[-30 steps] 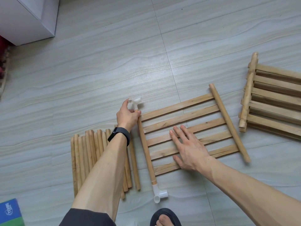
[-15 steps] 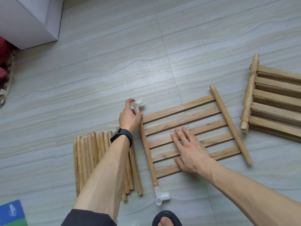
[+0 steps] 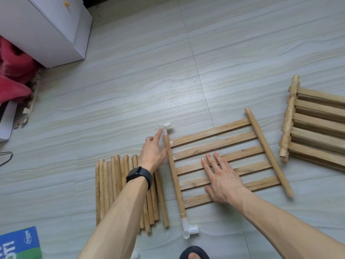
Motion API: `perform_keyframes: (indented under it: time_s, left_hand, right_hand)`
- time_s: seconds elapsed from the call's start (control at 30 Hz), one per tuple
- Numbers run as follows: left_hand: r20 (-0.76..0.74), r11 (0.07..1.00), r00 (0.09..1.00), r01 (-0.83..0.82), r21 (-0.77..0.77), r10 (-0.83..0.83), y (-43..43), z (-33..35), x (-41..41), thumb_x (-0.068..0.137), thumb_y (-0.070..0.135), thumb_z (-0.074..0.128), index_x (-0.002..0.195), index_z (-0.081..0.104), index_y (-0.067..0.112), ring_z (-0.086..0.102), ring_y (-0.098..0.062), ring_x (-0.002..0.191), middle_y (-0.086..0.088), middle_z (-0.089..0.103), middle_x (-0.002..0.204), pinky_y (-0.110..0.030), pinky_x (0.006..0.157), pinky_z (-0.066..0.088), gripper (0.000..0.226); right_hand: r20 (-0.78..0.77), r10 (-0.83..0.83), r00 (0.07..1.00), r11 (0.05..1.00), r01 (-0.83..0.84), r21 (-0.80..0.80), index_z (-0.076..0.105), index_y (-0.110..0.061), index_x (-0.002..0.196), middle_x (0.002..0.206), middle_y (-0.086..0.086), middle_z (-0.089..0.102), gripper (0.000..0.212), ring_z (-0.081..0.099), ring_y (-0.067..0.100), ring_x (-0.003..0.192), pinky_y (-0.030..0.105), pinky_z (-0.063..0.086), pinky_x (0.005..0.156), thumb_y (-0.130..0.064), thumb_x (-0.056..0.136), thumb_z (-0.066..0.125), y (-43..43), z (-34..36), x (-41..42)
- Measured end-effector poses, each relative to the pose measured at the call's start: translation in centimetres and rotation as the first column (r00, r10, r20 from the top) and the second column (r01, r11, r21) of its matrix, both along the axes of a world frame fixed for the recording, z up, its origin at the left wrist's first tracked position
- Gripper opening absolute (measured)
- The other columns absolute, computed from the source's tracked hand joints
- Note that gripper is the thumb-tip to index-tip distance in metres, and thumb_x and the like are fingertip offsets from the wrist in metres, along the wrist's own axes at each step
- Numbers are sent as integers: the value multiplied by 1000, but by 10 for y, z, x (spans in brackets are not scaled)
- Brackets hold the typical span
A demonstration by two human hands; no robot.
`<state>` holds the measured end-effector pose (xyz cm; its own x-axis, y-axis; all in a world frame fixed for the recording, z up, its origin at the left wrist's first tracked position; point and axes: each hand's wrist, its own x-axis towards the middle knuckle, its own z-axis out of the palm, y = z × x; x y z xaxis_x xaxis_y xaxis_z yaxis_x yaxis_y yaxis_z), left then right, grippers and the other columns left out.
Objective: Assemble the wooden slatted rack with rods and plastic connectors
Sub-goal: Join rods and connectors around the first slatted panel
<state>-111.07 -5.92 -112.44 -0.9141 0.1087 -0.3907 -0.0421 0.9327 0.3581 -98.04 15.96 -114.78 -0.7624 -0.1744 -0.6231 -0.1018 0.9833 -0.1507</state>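
Note:
A wooden slatted panel [image 3: 229, 146] lies flat on the tiled floor, its slats running between a left rod [image 3: 174, 176] and a right rod [image 3: 268, 152]. White plastic connectors cap the left rod: one at its far end [image 3: 165, 127] and one at its near end [image 3: 189, 229]. My left hand [image 3: 153, 152] lies beside the far end with fingers extended, the index fingertip touching the far connector. My right hand [image 3: 222, 177] presses flat on the slats with fingers spread.
A bundle of loose wooden rods [image 3: 112, 186] lies left of the panel, under my left forearm. More slatted panels [image 3: 315, 126] are stacked at the right. A white cabinet [image 3: 44, 28], red cloth [image 3: 13, 71], blue-green box [image 3: 18, 243] and sandalled foot [image 3: 194, 254] border the area.
My left hand has let go of the rod's far end and opened, its fingers now stretched toward the connector. My right hand stays flat on the slats.

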Motion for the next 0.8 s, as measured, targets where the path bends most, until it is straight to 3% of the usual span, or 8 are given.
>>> perform_keyframes:
  time_s: [0.1,0.27,0.47,0.6,0.67,0.8]
  left_hand:
    - [-12,999,1000,-23,45,23,-13,12,21,99,30,55,146,48,29,54,-24,124,-6,43,145,-39,101,48,47]
    - [-41,989,993,-108,104,112,-36,26,74,102,26,52,140,53,25,48,-16,124,-2,48,140,-25,93,37,38]
    - [-54,930,935,-341,134,351,-81,34,161,101,20,52,124,60,23,57,-10,100,2,56,121,-25,82,47,25]
    - [-49,880,887,-462,-111,460,-117,33,225,99,29,51,107,54,24,57,-17,90,2,57,105,-35,74,50,10]
    - [16,851,876,-464,-247,483,-129,32,252,98,33,49,103,51,24,56,-21,94,1,55,103,-37,76,50,11]
    - [168,832,874,-351,-429,456,-139,21,282,96,52,49,128,48,28,49,-24,119,-2,48,131,-37,85,49,40]
  right_hand:
    - [15,-11,1000,1000,11,5,-36,-16,141,164,9,-29,90,-28,30,151,42,-17,117,-52,103,37,-1,2,0]
    - [36,-10,999,1000,9,6,-29,-16,152,165,9,-26,91,-24,30,152,44,-8,125,-54,102,37,-2,5,-1]
    - [60,0,998,999,-2,46,-21,-15,158,167,7,-23,92,-18,32,154,48,3,127,-55,101,39,-6,3,-3]
    - [69,-26,997,997,20,75,-17,-14,159,168,6,-21,92,-15,33,155,51,11,125,-53,100,42,-13,4,-5]
    - [79,-30,996,996,23,83,-17,-14,159,168,5,-21,92,-16,33,155,52,12,124,-52,100,42,-14,6,-5]
    - [100,-40,994,997,33,74,-18,-15,159,168,4,-23,92,-17,32,155,53,16,124,-52,100,43,-13,7,-5]
